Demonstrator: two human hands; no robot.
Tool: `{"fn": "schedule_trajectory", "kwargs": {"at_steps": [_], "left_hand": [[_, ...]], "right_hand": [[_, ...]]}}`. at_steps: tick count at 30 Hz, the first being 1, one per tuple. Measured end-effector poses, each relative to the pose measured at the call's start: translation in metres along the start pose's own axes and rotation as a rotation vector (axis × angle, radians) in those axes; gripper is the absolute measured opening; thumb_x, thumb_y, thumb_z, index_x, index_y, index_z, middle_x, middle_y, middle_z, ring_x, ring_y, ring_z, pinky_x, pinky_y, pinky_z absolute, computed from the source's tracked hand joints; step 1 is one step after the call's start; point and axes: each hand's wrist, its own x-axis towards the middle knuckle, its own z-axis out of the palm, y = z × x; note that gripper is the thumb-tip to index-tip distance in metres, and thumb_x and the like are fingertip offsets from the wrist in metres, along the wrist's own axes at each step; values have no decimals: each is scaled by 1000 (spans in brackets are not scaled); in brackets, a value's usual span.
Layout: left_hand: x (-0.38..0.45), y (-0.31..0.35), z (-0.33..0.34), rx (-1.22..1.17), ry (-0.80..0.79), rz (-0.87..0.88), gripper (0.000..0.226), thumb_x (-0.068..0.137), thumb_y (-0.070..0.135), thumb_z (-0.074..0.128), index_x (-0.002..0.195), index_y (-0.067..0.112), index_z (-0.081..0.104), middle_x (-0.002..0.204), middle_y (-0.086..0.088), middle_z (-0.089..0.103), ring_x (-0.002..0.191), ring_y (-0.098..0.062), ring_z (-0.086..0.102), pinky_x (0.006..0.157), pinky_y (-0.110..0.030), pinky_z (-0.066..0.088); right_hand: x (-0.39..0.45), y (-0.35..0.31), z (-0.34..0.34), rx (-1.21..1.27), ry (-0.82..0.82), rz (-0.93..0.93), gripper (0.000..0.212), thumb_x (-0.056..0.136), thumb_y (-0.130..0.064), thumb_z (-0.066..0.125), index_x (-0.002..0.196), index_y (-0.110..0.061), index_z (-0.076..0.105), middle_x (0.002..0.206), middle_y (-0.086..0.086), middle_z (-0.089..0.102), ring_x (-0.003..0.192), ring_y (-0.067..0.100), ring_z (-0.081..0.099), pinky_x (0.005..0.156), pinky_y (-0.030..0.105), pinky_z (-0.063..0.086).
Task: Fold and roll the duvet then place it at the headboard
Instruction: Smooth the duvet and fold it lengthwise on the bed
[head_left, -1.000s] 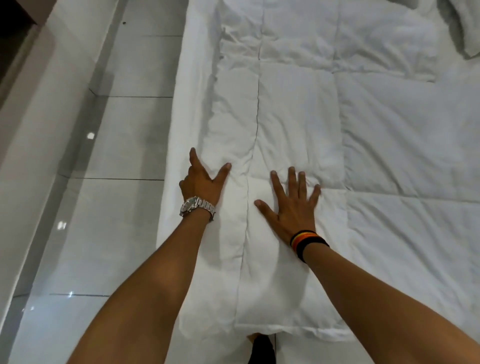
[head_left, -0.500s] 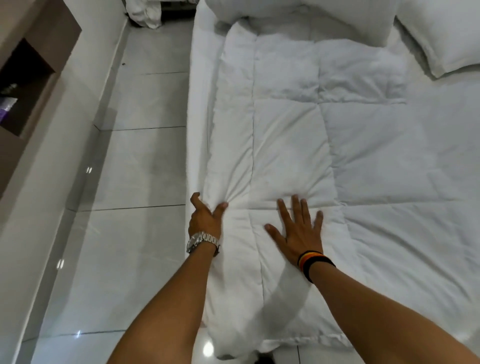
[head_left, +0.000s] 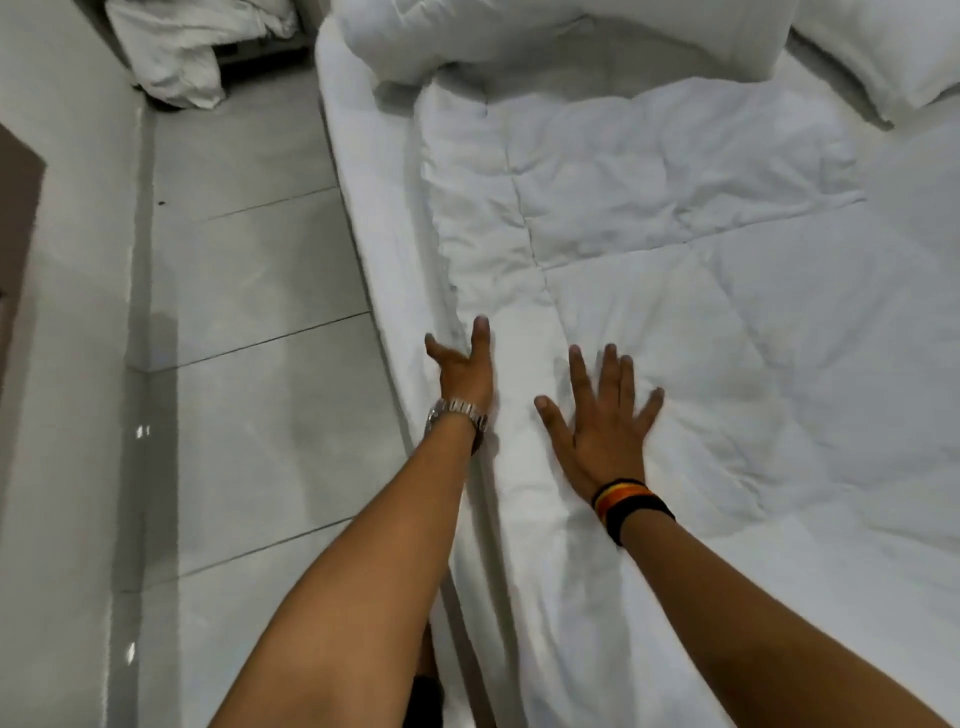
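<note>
A white quilted duvet (head_left: 675, 291) lies spread flat over the bed, its left edge running along the mattress side. My left hand (head_left: 462, 369), a metal watch on its wrist, rests at that left edge with fingers apart, thumb on top of the duvet. Flat on the duvet just to the right lies my right hand (head_left: 602, 415), fingers spread, with striped bands on the wrist. Neither hand grips the fabric. The headboard is out of view beyond the top.
White pillows (head_left: 519, 36) lie across the far end of the bed, another pillow (head_left: 883, 52) at top right. A glossy tiled floor (head_left: 249, 389) runs along the bed's left side. A crumpled white sheet pile (head_left: 182, 57) sits on the floor at top left.
Both hands have slid forward along the duvet's left edge toward the pillows. The view has tilted up and shifted, bringing the pillows and the floor pile into sight.
</note>
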Motion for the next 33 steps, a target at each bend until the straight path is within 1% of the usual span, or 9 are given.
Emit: {"fn": "schedule_trajectory", "kwargs": {"at_steps": [4, 6, 9, 11, 15, 19, 23, 29, 33], "left_hand": [[88, 58, 12, -57, -89, 76, 116, 89, 68, 63, 163, 25, -16, 171, -7, 16, 153, -25, 30, 121, -31, 22], [114, 73, 17, -32, -122, 90, 117, 87, 63, 70, 163, 27, -11, 167, -11, 28, 147, -28, 41, 119, -32, 31], [123, 66, 1, 27, -13, 173, 86, 92, 46, 72, 158, 30, 18, 144, -16, 57, 123, -32, 62, 93, -23, 42], [119, 48, -32, 25, 59, 176, 76, 93, 43, 72, 152, 32, 26, 140, -16, 60, 115, -30, 65, 89, -24, 45], [121, 35, -71, 104, 15, 56, 84, 95, 50, 67, 158, 36, 13, 151, -15, 51, 114, -21, 59, 92, -24, 38], [140, 72, -66, 123, -56, -18, 106, 88, 68, 64, 162, 35, -6, 160, -11, 41, 138, -31, 51, 96, -27, 34], [189, 128, -68, 109, -100, -56, 111, 89, 72, 59, 162, 32, -15, 167, -11, 28, 143, -34, 44, 115, -38, 34], [283, 201, -51, 138, -139, -69, 111, 91, 72, 55, 162, 28, -18, 171, -7, 19, 152, -31, 31, 120, -44, 26], [349, 241, -11, 74, -138, -63, 120, 82, 71, 69, 163, 30, -8, 168, -4, 25, 149, -31, 36, 117, -44, 31]], "right_hand": [[53, -33, 28, -12, 21, 136, 78, 98, -77, 4, 168, -42, -6, 177, 5, -14, 163, 25, -16, 122, 69, -14], [61, -41, 35, -36, 24, 171, 77, 99, -75, 5, 167, -42, -7, 177, 5, -14, 163, 25, -16, 122, 68, -15], [55, -43, 32, -35, 23, 226, 77, 99, -75, 9, 168, -41, 0, 178, 6, -8, 163, 24, -11, 124, 65, -13], [47, -48, 29, -36, 32, 243, 78, 100, -73, 13, 169, -38, 6, 178, 7, -4, 164, 24, -6, 125, 64, -11], [48, -70, 32, -125, -52, 315, 83, 94, -74, 0, 169, -37, 3, 178, 7, -5, 164, 25, -5, 124, 66, -7], [88, -92, 27, 31, 60, 363, 84, 95, -76, 7, 169, -37, 7, 178, 8, -5, 164, 24, -7, 124, 67, -11], [165, -111, 10, 55, 147, 317, 80, 99, -77, 12, 169, -39, 7, 178, 8, -5, 164, 25, -6, 124, 65, -13], [294, -136, -13, 13, 143, 294, 80, 99, -76, 10, 169, -39, 2, 178, 9, -7, 164, 27, -9, 124, 69, -8], [380, -132, -17, -49, 145, 350, 80, 99, -76, 13, 169, -39, 3, 177, 10, -6, 163, 32, -7, 123, 71, -7]]}}
